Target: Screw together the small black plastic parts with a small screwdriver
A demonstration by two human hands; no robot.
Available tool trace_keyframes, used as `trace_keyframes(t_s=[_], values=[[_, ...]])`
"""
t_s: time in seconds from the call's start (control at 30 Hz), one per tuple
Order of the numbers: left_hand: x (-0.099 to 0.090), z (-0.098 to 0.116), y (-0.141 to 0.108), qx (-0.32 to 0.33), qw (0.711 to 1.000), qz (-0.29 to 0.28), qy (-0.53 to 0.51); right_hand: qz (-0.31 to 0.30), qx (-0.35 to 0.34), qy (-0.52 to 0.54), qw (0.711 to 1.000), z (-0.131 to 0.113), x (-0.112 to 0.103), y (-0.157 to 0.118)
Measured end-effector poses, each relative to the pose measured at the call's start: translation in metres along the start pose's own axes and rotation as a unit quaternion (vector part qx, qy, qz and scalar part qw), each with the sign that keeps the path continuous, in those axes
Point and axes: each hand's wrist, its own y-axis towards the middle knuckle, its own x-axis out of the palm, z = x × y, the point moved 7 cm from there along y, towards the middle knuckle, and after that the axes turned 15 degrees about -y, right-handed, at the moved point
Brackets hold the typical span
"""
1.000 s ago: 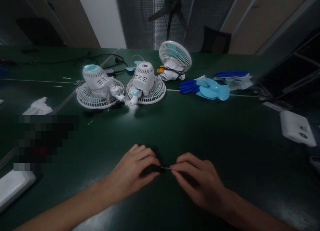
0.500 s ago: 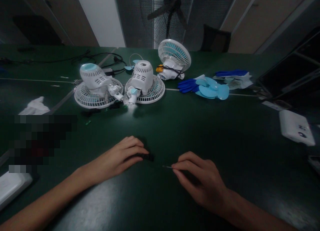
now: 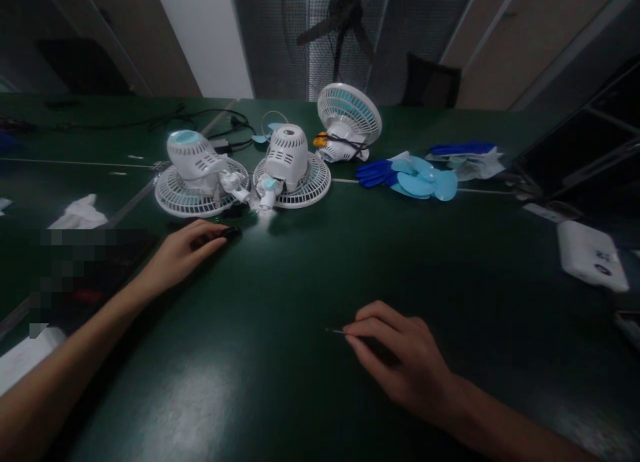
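Note:
My left hand point(image 3: 193, 249) is at the left, just in front of the fans, its thumb and fingers closed on a small black part point(image 3: 231, 233) whose kind I cannot make out. Close behind it, a white fan point(image 3: 200, 175) lies face down on its grille. Beside that one rests a second white fan point(image 3: 290, 162), also grille down. Nearer to me, my right hand point(image 3: 400, 355) pinches a thin metal bit point(image 3: 334, 331) between thumb and forefinger. Its tip points left over the green table point(image 3: 280, 369); the rest is hidden in the hand.
A third fan point(image 3: 349, 119) stands tilted at the back. To its right lie light blue fan blades point(image 3: 425, 179), a blue glove point(image 3: 375, 173) and another glove pair point(image 3: 473, 157). A white box point(image 3: 593, 255) sits far right. Black cables point(image 3: 200, 112) run along the back left.
My left hand has moved away and to the left with the black part, from mid-table to the front of the left fan. My right hand has hardly moved.

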Motion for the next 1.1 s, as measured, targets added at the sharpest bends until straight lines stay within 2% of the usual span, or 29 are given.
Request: trace_keyframes(t_s=[0.13, 0.33, 0.5, 0.63, 0.73, 0.93, 1.1], values=[[-0.012, -0.001, -0.005, -0.045, 0.997, -0.036, -0.047, 0.000, 0.003, 0.008, 1.000, 0.001, 0.001, -0.001], [-0.031, -0.015, -0.012, -0.073, 0.991, -0.088, 0.071, 0.001, 0.001, 0.003, 1.000, 0.001, 0.001, -0.001], [-0.026, -0.019, -0.013, -0.107, 0.987, -0.083, 0.090, -0.002, 0.001, 0.009, 1.000, 0.001, 0.001, -0.001], [-0.021, -0.013, -0.012, -0.131, 0.988, -0.078, 0.037, -0.001, 0.000, 0.010, 1.000, 0.001, 0.001, -0.001], [-0.023, -0.007, -0.011, -0.141, 0.989, -0.041, -0.001, -0.001, -0.002, 0.011, 1.000, 0.001, 0.001, -0.001], [-0.019, -0.003, -0.007, -0.145, 0.986, 0.088, -0.007, -0.001, -0.002, 0.010, 1.000, 0.002, 0.002, -0.002], [-0.015, -0.009, -0.006, -0.127, 0.982, 0.135, 0.019, -0.004, -0.002, 0.006, 1.000, 0.003, 0.004, -0.003]])
